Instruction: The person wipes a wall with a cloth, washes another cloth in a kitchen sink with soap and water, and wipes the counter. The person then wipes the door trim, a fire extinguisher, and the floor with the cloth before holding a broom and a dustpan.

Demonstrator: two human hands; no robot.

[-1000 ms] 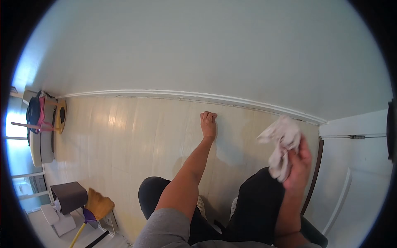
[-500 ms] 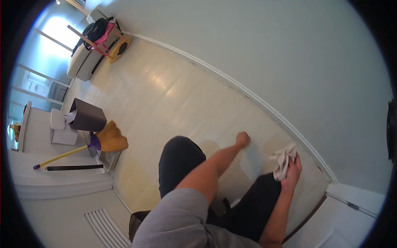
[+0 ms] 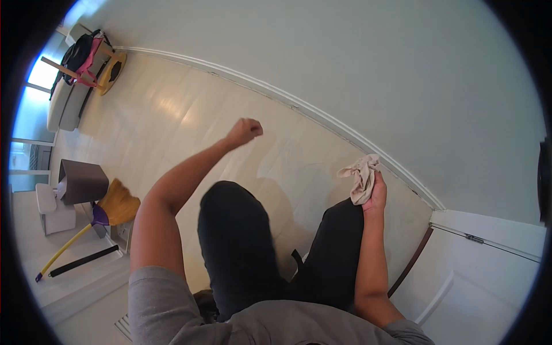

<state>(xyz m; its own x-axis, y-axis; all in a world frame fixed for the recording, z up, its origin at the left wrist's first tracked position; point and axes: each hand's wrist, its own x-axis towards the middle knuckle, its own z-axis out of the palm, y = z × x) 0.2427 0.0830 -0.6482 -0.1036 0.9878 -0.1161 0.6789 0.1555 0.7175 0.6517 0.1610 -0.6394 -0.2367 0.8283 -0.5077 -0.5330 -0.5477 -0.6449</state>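
Note:
My left hand (image 3: pixel 244 133) is closed in a fist, held out above the pale floor left of centre; nothing shows sticking out of it. On the right, my right hand (image 3: pixel 376 194) grips a crumpled off-white cloth (image 3: pixel 362 177), its folds hanging out past the fingers and thumb. That cloth is just beyond my right knee (image 3: pixel 339 221), toward the wall. My left knee (image 3: pixel 234 201) is bent up between the two arms.
A light wall with a white baseboard (image 3: pixel 294 107) runs diagonally on the right, meeting a white door (image 3: pixel 489 264). At left are a broom (image 3: pixel 118 204), a tipped grey bin (image 3: pixel 85 181) and a black bar (image 3: pixel 84 260). A stool (image 3: pixel 111 75) with bags stands far left.
My left hand has swung left and up, away from the spot near the floor by the wall. My right hand still holds the cloth. The view has shifted to the right.

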